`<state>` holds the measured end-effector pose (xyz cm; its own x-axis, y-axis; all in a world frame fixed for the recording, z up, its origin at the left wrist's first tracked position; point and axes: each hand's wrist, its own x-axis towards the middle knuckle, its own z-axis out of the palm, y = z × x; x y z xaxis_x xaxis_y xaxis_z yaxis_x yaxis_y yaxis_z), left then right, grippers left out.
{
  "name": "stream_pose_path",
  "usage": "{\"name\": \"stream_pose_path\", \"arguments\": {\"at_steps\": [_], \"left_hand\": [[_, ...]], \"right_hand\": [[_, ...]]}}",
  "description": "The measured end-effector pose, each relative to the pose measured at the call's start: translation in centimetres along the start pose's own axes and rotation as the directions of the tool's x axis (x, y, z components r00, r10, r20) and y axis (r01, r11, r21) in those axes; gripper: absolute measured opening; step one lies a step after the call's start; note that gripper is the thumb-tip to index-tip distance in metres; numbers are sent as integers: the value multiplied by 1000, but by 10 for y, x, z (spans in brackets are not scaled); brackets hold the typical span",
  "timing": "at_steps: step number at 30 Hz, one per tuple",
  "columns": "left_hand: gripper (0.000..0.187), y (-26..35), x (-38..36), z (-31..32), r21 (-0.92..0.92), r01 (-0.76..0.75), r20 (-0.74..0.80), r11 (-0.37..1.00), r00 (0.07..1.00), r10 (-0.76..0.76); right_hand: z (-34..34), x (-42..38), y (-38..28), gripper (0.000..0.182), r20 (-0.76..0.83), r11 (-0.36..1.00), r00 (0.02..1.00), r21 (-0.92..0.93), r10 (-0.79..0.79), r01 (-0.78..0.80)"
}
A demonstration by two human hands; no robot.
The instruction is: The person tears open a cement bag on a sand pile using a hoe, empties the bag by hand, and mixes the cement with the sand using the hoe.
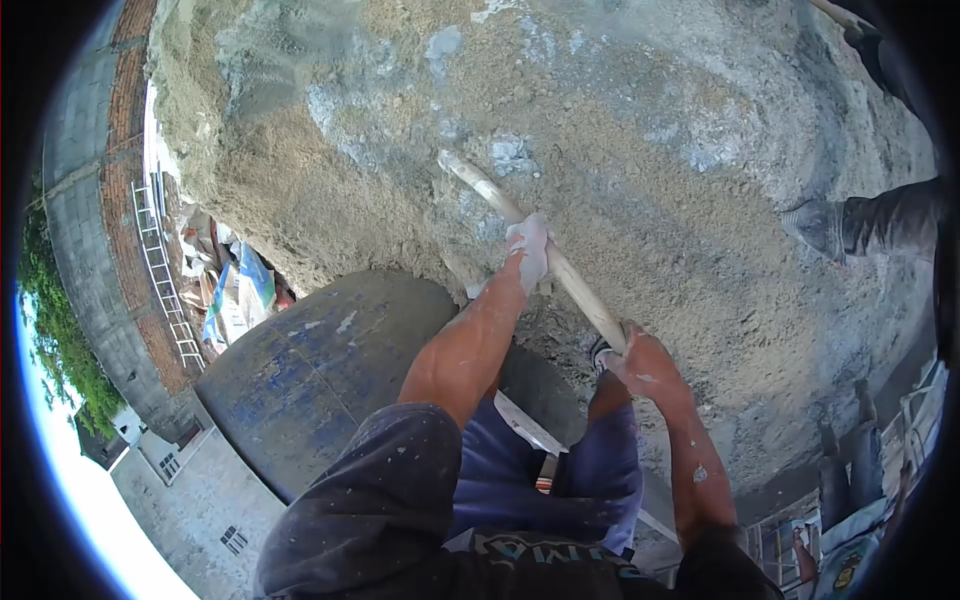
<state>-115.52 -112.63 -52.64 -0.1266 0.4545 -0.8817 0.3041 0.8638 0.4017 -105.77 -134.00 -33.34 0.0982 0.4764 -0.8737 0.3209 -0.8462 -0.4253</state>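
Observation:
A long pale wooden tool handle [577, 285] slants across the middle of the view, over a large heap of sandy, grey-dusted material [350, 200]. My left hand [528, 250], whitish with dust or a covering, is closed around its middle. Lower down, my right hand [645, 362] grips the end nearest my body. The far end of the handle meets the heap, and no tool head shows there, so its kind is hidden. Just left of my legs lies a big rounded drum [310, 375], dark with worn blue paint.
At the right edge stands another person's leg and dusty shoe [822, 228] on the heap. A metal ladder [165, 275] leans by a brick wall [122, 200] at left, with sacks [240, 290] nearby. More people's legs [850, 465] show at lower right.

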Motion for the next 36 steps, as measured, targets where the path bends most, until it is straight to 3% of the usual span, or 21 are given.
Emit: {"name": "stream_pose_path", "arguments": {"at_steps": [3, 5, 7, 8, 9, 10, 12, 13, 14, 15, 16, 19, 21, 22, 25, 27, 29, 31, 33, 36], "left_hand": [[11, -75, -95, 45, -211, 212, 106, 954, 975, -193], [11, -119, -156, 60, -234, 382, 216, 894, 917, -335], [12, -128, -195, 60, -277, 473, 308, 836, 868, -389], [12, -126, -214, 55, -298, 502, 356, 812, 848, -394], [13, -121, -231, 49, -321, 530, 399, 785, 827, -395], [13, -110, -241, 39, -332, 493, 411, 804, 843, -347], [14, -61, -241, 11, -368, 405, 437, 837, 870, -229], [13, -23, -239, -5, -387, 338, 409, 858, 897, -169], [11, 16, -227, -26, -390, 263, 447, 882, 892, -68], [9, 69, -226, -43, -376, 113, 363, 920, 931, 35], [8, 120, -218, -62, -403, -41, 368, 914, 907, 203], [14, 271, -186, -119, -472, -473, 224, 744, 752, 620], [21, 346, -167, -130, -273, -780, 8, 563, 584, 812], [25, 372, -139, -137, -249, -826, -21, 505, 526, 850], [19, 429, -57, -128, -179, -811, -42, 558, 572, 819], [18, 425, 4, -109, 30, -702, -15, 711, 711, 703], [15, 380, 61, -93, 261, -553, 183, 791, 833, 522], [12, 325, 107, -75, 343, -428, 85, 836, 900, 427], [13, 288, 113, -82, 333, -365, 78, 869, 930, 360], [15, 241, 118, -96, 491, -346, 145, 800, 938, 316]], "right_hand": [[21, -59, 113, 53, -164, 968, 980, -206, 113, -146], [52, -107, 188, 52, -233, 900, 958, -363, 164, -243], [64, -140, 242, 50, -300, 936, 952, -315, 58, -156], [68, -151, 251, 49, -332, 950, 943, -297, -8, -96], [53, -154, 231, 47, -252, 960, 961, -220, 117, -175], [55, -150, 216, 46, -290, 966, 954, -217, 73, -140], [65, -128, 188, 43, -375, 972, 926, -226, -31, -59], [86, -97, 178, 45, -481, 975, 865, -218, -140, 36], [74, -70, 131, 54, -394, 988, 908, -118, -142, 103], [88, -32, 99, 59, -448, 969, 861, -166, -239, 183], [80, 1, 46, 59, -489, 917, 776, -215, -398, 335], [41, 83, -146, 60, -513, 852, 699, -140, -498, 505], [6, 123, -260, 55, -551, 788, 636, -65, -540, 613], [-9, 136, -305, 52, -564, 763, 621, -24, -544, 646], [-49, 170, -374, 40, -473, 855, 779, 97, -412, 510], [-36, 196, -367, 36, -423, 899, 864, 208, -273, 386], [-11, 213, -347, 34, -355, 932, 923, 264, -146, 249], [16, 218, -308, 35, -313, 957, 950, 270, -15, 105], [29, 209, -277, 37, -227, 970, 973, 223, -46, 98], [58, 190, -247, 41, -226, 972, 972, 209, -59, 107]]}}
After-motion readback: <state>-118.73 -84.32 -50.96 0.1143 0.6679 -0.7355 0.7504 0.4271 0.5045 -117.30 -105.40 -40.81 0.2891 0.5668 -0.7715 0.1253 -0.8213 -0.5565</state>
